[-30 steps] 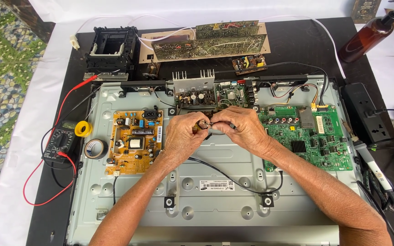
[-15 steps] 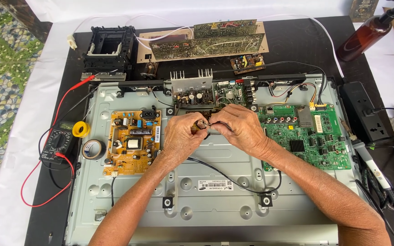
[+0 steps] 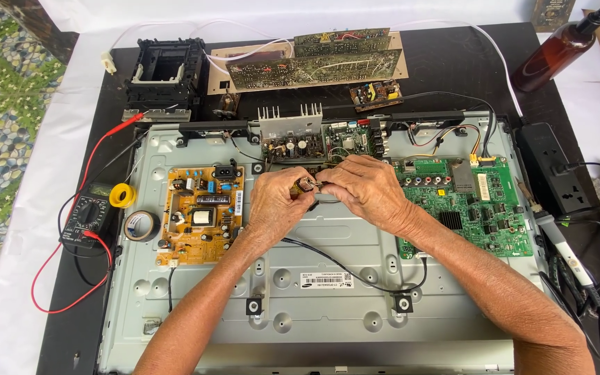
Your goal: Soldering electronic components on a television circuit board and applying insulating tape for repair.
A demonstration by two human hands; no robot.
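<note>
Both hands pinch one small metal component [image 3: 308,185]: left hand [image 3: 279,201] and right hand [image 3: 362,189] closed on it, fingertips meeting. Judged light, rigid, fiddly; hold by its edges.

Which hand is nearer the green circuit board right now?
Right. The right hand sits just left of the green circuit board, close to its edge. The left hand is farther left, beside the yellow board. Both pinch a small part.
</note>
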